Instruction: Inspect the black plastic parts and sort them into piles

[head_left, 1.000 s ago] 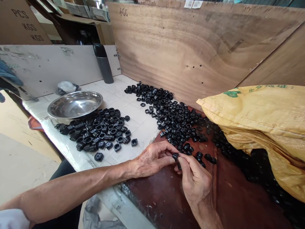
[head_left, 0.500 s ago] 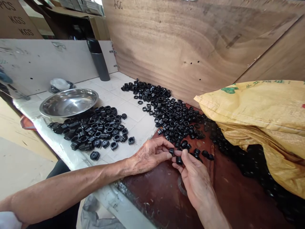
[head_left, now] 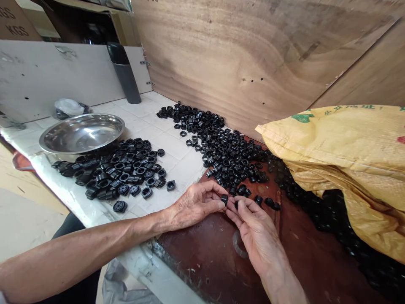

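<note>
My left hand (head_left: 196, 206) is closed, with a small black plastic cylindrical part (head_left: 224, 199) pinched between thumb and fingers. Close beside it, my right hand (head_left: 258, 226) grips another small black plastic part (head_left: 236, 204), mostly hidden by the fingertips. Both hands are over the dark red board (head_left: 209, 257). Just beyond them spreads a heap of black ring-shaped parts (head_left: 226, 162). To the left, on white tiles, lies a second pile, of black round plastic parts (head_left: 126, 171), some with patterned faces turned up.
A shiny metal bowl (head_left: 84, 133) stands behind the left pile. Farther back are a dark thermos flask (head_left: 125, 78) and a plywood wall (head_left: 221, 59). On the right, a yellow woven sack (head_left: 335, 143) lies over more black parts (head_left: 319, 211).
My hands have come closer together, and the part in my right fingers is now more covered. The view has shifted slightly, so the surroundings sit a little farther left.
</note>
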Available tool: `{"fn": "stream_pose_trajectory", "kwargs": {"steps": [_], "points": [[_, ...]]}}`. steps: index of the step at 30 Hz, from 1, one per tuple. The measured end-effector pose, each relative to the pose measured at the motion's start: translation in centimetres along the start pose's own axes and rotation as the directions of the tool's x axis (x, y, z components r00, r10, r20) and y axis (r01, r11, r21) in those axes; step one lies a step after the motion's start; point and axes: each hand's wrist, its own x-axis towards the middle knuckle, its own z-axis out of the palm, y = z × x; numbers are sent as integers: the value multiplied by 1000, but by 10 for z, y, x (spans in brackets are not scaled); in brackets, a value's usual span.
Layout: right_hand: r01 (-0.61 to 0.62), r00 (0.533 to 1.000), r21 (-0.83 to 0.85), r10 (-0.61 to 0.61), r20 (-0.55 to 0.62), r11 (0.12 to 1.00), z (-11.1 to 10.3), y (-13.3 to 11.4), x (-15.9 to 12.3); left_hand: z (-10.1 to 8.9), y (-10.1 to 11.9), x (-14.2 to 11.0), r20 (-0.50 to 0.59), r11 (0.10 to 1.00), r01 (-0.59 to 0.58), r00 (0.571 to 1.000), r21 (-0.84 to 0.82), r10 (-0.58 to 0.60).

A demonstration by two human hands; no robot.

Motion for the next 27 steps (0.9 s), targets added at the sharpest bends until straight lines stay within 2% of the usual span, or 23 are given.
{"fn": "stream_pose_trajectory", "kwargs": {"steps": [3, 7, 11, 13, 17, 22, 27], "points": [[63, 995, -216, -78, -59, 974, -2, 2, -2, -1, -1, 1, 9, 999, 24, 1000, -45, -24], [192, 980, -364, -199, 17, 912, -3, -1, -6, 0, -3, 1, 40, 995, 11, 999, -95, -7], [409, 907, -505, -398, 135, 760, -1, -4, -9, 1, -3, 0, 37, 997, -36, 999, -74, 39], [479, 867, -563, -466, 179, 674, -1, -2, -9, 2, -1, 0, 11, 998, -51, 999, -37, 51], [545, 816, -620, -527, 237, 564, -2, 1, -11, 3, 0, -1, 19, 995, -101, 995, 14, 100], [637, 734, -661, -574, 363, 397, -4, 0, -13, 3, -3, -2, 41, 988, -136, 990, 66, 134], [657, 685, -692, -620, 382, 300, -2, -2, -12, 0, -7, -3, 54, 959, -243, 970, 143, 237]]}}
